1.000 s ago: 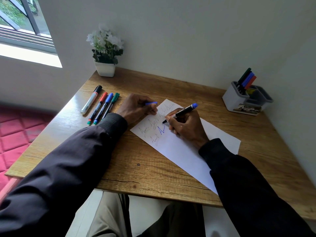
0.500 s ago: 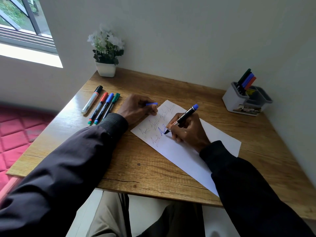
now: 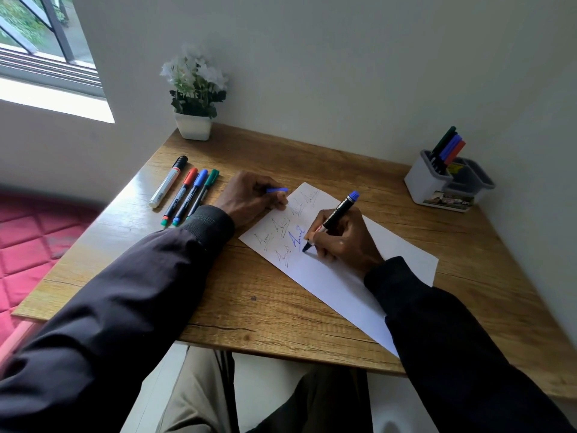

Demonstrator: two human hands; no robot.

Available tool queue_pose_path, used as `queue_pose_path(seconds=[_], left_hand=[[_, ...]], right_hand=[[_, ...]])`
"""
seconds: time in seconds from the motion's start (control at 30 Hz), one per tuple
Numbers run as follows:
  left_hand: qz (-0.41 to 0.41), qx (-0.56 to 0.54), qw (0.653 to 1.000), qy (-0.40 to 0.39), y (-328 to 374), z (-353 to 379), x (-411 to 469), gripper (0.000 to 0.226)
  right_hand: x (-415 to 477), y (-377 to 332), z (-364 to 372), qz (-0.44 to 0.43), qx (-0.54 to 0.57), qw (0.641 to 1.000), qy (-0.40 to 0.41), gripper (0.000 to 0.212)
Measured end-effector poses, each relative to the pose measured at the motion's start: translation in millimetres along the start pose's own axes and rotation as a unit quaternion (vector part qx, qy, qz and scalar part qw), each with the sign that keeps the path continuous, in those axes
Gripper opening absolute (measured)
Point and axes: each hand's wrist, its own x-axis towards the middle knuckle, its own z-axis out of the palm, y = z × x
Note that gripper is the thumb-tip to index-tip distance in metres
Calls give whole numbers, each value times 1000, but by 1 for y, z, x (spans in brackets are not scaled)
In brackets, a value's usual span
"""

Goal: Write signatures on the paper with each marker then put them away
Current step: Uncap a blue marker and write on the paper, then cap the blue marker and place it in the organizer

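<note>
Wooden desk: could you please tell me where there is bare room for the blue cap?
Free: back strip between the white flower pot and the grey pen holder, and the front edge between the dark sleeves. Crowded: four markers at left and the white paper.

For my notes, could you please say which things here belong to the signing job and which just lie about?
Job: paper, blue marker in right hand, its cap in left hand, four markers on the table, marker holder.
Lying about: potted flowers.
</note>
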Motion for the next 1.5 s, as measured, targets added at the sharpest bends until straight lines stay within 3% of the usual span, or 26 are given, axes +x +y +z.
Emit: queue_pose_path(seconds=[0.07,0.27,0.5,0.7,1.0,1.37,1.5], left_hand=[[-1,1,1000,-1,0,0,0,24],[0,-7,1000,-2,1,-1,-1,24],[13,2,1000,1,7,-2,-7,23],[14,-2,1000,14,9,-3,-9,20],[6,-80,997,-2,15,-1,-11,15],[8,-54,998,-19,16,-2,-12,13],[3,-57,998,-8,18,0,-12,11]], right_hand=[[1,0,1,10,-10,1000,12,18],[8,2,0,20,10,989,147,16],[16,4,-7,26,149,977,151,11],[15,0,-8,12,247,959,142,26],[15,-1,-6,-39,203,970,131,11],[16,3,-6,-17,189,978,82,27],[18,4,-7,-17,164,982,95,16]])
